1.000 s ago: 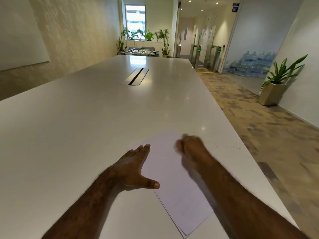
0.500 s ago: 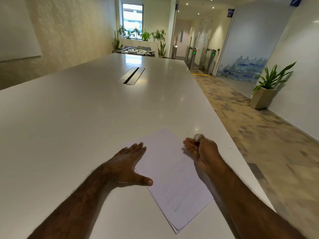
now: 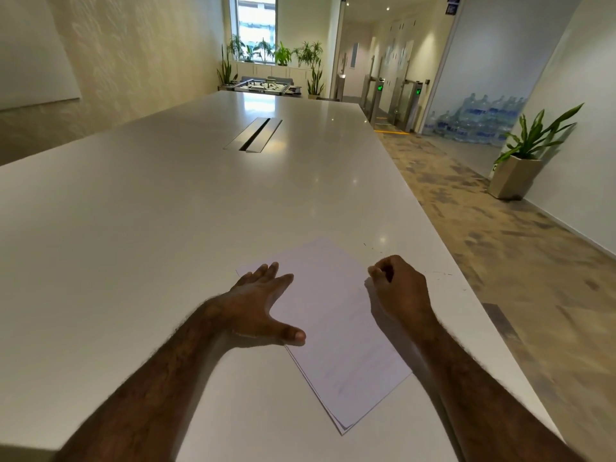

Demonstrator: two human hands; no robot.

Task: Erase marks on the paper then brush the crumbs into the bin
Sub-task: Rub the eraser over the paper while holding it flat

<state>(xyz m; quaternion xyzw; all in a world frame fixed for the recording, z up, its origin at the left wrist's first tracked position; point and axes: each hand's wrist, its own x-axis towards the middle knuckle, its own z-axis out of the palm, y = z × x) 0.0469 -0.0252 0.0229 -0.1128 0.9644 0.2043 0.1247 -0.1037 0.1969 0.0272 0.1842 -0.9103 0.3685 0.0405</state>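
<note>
A thin stack of white paper [image 3: 336,331] with faint pencil marks lies askew near the table's right edge. My left hand [image 3: 263,301] presses flat on the paper's left edge, fingers straight and thumb spread. My right hand [image 3: 400,288] is curled at the paper's right edge, its fingertips pinching a small pale eraser [image 3: 372,271] that is mostly hidden. A few dark crumbs [image 3: 440,273] are scattered on the table just right of that hand. No bin is in view.
The long white table [image 3: 166,228] has a metal cable slot [image 3: 253,138] in its middle. Its right edge drops to a carpeted floor [image 3: 500,255]. A potted plant [image 3: 520,161] stands by the right wall, with stacked water bottles [image 3: 473,121] behind.
My right hand slid right to the paper's edge and back onto it with the eraser. The left hand stayed pressed on the paper. The camera tilted slightly.
</note>
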